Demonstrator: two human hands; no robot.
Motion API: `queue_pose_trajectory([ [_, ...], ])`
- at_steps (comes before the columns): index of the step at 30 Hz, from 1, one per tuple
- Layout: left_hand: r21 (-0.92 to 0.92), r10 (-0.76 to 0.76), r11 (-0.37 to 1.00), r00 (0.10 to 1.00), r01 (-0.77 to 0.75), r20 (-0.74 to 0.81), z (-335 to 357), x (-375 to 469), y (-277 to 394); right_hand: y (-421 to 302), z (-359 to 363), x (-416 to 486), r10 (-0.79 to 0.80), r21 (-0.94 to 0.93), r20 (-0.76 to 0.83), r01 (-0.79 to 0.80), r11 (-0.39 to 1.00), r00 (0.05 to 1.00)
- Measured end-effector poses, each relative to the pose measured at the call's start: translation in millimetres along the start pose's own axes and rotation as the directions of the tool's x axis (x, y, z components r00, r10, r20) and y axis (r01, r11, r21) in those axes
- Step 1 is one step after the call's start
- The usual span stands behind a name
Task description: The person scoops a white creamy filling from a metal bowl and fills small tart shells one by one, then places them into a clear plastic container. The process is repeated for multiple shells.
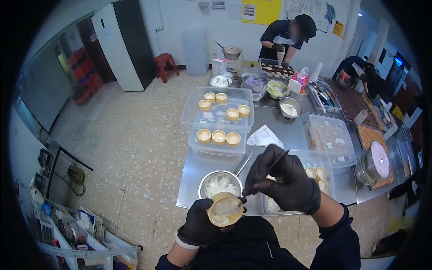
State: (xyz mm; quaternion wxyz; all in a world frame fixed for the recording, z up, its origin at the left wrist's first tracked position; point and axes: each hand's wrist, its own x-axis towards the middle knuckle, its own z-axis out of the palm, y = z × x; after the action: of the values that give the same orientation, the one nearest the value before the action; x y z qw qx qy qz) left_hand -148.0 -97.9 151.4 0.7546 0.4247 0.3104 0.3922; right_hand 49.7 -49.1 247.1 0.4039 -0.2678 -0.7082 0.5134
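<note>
My left hand (206, 224), in a black glove, holds a round tart shell (225, 209) tilted toward me, with pale cream inside. A thin dark-handled utensil (279, 159) is pinched in my gloved right hand (283, 182); its far end appears to reach the cream, though the hand partly hides it. Just beyond the shell stands a metal saucepan (221, 184) of white cream, its handle pointing away to the right. Under and behind my right hand is a plastic container (329, 168) with more tart shells, partly covered by the hand.
Plastic boxes (217, 125) bearing several tart shells (219, 136) stand ahead on the steel table (189, 175). A crumpled paper towel (265, 136), a lidded box (332, 138) and mixing bowls (290, 108) lie beyond. One co-worker (287, 37) pipes over a tray; another person (361, 72) bends at the right.
</note>
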Motion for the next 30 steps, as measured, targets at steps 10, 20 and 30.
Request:
queue_pose_trajectory([
  [10,-0.325,-0.065,0.943,0.998,0.068,0.019,1,-1,-10,5,-2,-6,-0.072,-0.180,0.110,0.091,0.979,0.991],
  [20,-0.048,0.022,0.999,0.988,-0.015,0.150,-5,-5,-5,-2,4,-7,-0.145,-0.174,0.181,0.177,0.969,0.973],
  [30,-0.527,-0.256,0.808,0.963,0.263,0.087,-5,-4,-14,-4,6,-10,-0.270,-0.187,0.409,0.370,0.910,0.872],
])
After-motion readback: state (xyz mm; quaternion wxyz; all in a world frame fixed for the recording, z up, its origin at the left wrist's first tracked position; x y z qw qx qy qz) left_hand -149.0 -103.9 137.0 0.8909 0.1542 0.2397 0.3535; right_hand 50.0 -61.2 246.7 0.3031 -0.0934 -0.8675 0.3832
